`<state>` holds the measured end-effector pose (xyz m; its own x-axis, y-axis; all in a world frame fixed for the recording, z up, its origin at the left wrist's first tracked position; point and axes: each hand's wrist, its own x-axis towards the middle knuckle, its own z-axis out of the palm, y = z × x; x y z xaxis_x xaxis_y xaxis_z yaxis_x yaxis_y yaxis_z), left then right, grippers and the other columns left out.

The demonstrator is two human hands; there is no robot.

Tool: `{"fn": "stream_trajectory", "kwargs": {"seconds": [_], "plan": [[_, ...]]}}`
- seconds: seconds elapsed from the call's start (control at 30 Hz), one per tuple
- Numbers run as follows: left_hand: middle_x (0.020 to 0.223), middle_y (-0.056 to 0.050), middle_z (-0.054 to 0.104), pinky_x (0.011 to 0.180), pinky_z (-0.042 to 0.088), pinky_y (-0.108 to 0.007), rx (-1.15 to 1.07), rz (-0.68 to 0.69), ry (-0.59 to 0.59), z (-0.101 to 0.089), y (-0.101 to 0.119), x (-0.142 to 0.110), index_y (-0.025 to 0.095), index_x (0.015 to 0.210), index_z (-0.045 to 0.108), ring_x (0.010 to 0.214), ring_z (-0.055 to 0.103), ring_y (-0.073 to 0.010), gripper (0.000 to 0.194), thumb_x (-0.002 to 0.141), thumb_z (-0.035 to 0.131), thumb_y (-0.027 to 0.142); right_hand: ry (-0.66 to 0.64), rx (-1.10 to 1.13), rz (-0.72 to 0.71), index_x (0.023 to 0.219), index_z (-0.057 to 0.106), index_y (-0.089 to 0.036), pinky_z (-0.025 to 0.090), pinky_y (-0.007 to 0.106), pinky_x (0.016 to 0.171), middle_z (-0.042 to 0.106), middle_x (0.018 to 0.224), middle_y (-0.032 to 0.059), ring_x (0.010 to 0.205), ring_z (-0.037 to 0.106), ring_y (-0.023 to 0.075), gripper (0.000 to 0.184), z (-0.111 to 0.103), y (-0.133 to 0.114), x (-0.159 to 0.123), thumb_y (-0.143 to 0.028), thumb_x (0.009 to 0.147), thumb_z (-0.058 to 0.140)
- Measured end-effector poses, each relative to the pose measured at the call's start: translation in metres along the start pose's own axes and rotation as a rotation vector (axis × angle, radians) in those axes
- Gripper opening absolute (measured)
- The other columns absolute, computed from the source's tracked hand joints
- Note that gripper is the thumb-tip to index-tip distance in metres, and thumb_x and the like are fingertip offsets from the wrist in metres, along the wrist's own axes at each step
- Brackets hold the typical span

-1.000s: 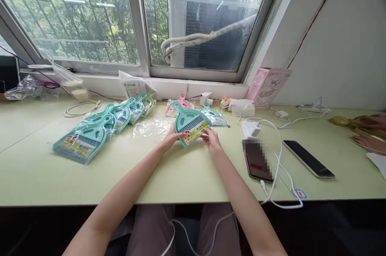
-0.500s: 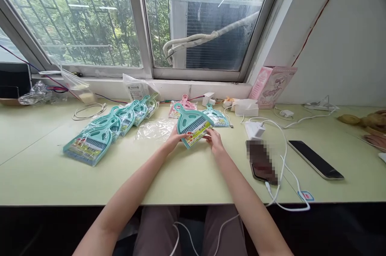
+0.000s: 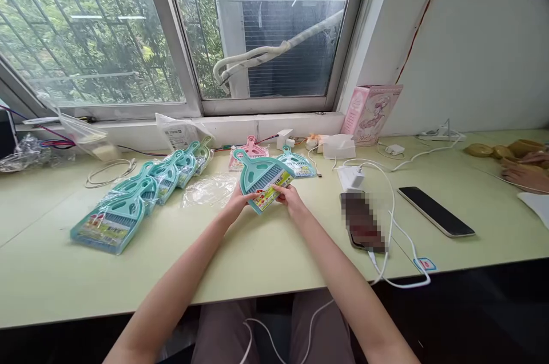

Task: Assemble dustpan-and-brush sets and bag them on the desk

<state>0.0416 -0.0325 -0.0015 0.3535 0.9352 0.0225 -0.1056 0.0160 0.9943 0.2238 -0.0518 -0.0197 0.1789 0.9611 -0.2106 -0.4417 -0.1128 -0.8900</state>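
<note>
A teal dustpan and brush set (image 3: 261,174) with a yellow-green label is held up above the table, tilted, its handle toward the upper left. My left hand (image 3: 238,201) grips its lower left edge, thumb on the front. On the lower right, my right hand (image 3: 292,198) holds it by the label, with some fingers behind and out of sight. Behind it lie a pink set (image 3: 250,148) and another teal set (image 3: 298,162). To the left, a flat clear plastic bag (image 3: 206,190) rests beside a row of several bagged teal sets (image 3: 112,221).
Right of my hands lie a phone (image 3: 363,221) on a white charging cable, a second dark phone (image 3: 435,212) and a white charger (image 3: 351,178). A pink box (image 3: 371,115) stands by the window. Another person's hand (image 3: 527,172) shows at the far right edge.
My view has turned slightly right, so everything sits further left. My right thumb has come onto the front of the label. Both hands still hold the same set.
</note>
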Motion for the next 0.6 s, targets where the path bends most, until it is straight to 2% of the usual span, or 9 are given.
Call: {"fn": "stream_trajectory", "kwargs": {"seconds": [0.23,0.37,0.6], "plan": [[0.116,-0.010,0.067,0.085,0.057,-0.042,0.026,-0.024,-0.032,-0.002,0.002,0.000,0.025,0.135,0.046,0.106,0.066,-0.0311,0.081,0.062,0.082,0.032,0.049,-0.010,0.008,0.083,0.061,-0.017,0.052,0.020,0.057,0.074,0.085,0.0037,0.070,0.069,0.0135,0.021,0.003,-0.003,-0.006,-0.016,0.070,0.077],[0.117,-0.011,0.068,0.088,0.057,-0.044,0.050,-0.038,-0.065,-0.007,0.003,0.003,0.025,0.136,0.047,0.108,0.066,-0.0322,0.081,0.063,0.083,0.034,0.032,-0.012,-0.001,0.083,0.063,-0.017,0.053,0.020,0.058,0.074,0.088,0.0047,0.071,0.069,0.0133,0.019,0.004,-0.003,-0.007,-0.016,0.071,0.077],[0.124,-0.012,0.065,0.091,0.056,-0.047,0.062,-0.039,-0.076,-0.014,0.000,0.001,0.025,0.135,0.046,0.112,0.065,-0.0318,0.079,0.066,0.082,0.035,0.007,-0.050,-0.031,0.082,0.065,-0.017,0.051,0.020,0.056,0.074,0.087,0.0045,0.071,0.068,0.0135,0.026,0.002,0.001,-0.007,-0.021,0.065,0.084]]}}
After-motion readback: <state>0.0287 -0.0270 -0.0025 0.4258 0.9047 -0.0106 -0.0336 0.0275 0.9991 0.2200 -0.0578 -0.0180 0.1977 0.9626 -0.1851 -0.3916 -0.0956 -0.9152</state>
